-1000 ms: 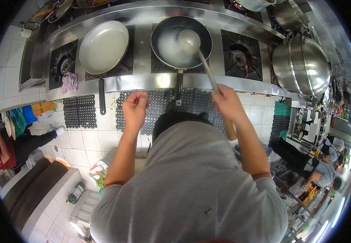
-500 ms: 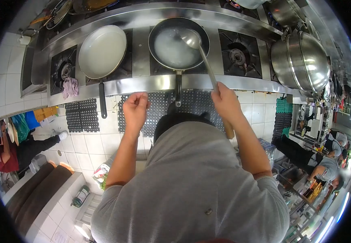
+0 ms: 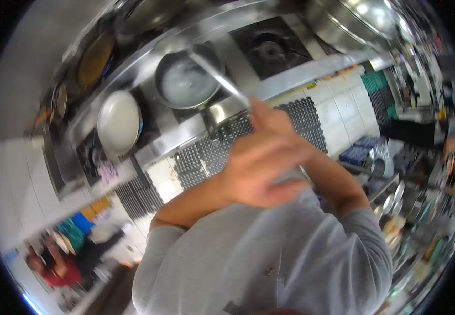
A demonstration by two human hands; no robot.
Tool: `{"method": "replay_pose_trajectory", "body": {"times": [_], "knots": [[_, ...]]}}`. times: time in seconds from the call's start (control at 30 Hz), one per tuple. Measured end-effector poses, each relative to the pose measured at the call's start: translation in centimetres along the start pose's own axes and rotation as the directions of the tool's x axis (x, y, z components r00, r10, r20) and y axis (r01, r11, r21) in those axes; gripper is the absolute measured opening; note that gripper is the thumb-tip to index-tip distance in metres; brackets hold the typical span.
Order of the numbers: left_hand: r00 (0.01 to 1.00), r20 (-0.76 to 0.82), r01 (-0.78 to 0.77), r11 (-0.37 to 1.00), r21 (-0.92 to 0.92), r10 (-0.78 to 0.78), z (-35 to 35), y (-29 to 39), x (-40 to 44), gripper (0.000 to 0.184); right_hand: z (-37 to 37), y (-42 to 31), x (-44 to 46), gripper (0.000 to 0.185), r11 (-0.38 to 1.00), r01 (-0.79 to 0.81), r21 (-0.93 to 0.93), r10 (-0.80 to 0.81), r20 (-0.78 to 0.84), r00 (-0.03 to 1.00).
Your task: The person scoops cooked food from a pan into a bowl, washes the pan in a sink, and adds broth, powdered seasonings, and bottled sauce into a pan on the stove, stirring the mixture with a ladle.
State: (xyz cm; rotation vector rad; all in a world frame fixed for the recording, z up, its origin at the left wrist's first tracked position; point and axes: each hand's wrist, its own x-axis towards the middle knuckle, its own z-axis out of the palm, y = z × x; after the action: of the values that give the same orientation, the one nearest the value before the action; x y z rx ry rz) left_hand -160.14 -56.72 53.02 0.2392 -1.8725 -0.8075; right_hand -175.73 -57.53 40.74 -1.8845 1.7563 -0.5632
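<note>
- Our right hand [image 3: 273, 123] is gripping a ladle [image 3: 217, 75] near the upper-centre pan [image 3: 160, 79].
- Our left hand [image 3: 264, 168] is hovering mid-frame, blurred; we cannot tell whether open or closed.

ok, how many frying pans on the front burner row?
2: a white-lined frying pan at picture left, and a dark frying pan to its right. None look hidden in that row.

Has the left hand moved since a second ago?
Yes. Judged against the stove's front edge, the left hand has swung rightward, past the dark pan's handle, and appears farther back from the stove.
</note>
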Motion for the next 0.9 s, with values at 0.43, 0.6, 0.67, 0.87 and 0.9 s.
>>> {"method": "replay_pose_trajectory", "body": {"times": [0.43, 0.6, 0.67, 0.87, 0.9], "knots": [[0.236, 0.863, 0.428, 0.749, -0.506, 0.448, 42.4, 14.2, 0.4, 0.028, 0.4, 18.8, -25.5, 0.032, 0.369, 0.161, 0.915, 0.415, -0.317, 0.853], [0.194, 0.856, 0.240, 0.823, -0.515, 0.480, 61.3, 18.0, -6.0, 0.045, 3.0, 16.7, -42.6, 0.044, 0.553, -0.041, 0.832, 0.737, -0.466, 0.489], [0.203, 0.836, 0.132, 0.831, -0.540, 0.510, 69.1, 19.6, -8.4, 0.064, 5.7, 15.7, -45.8, 0.043, 0.379, -0.147, 0.914, 0.882, -0.309, 0.355], [0.184, 0.856, -0.177, 0.873, -0.454, 0.483, 77.0, 21.3, -14.3, 0.076, 10.0, 10.5, -50.9, 0.036, 0.272, -0.077, 0.959, 0.962, -0.269, 0.043], [0.202, 0.867, -0.189, 0.886, -0.423, 0.456, 76.6, 21.6, -14.6, 0.076, 10.4, 9.9, -51.3, 0.034, 0.143, 0.017, 0.990, 0.988, -0.144, 0.054]]}}
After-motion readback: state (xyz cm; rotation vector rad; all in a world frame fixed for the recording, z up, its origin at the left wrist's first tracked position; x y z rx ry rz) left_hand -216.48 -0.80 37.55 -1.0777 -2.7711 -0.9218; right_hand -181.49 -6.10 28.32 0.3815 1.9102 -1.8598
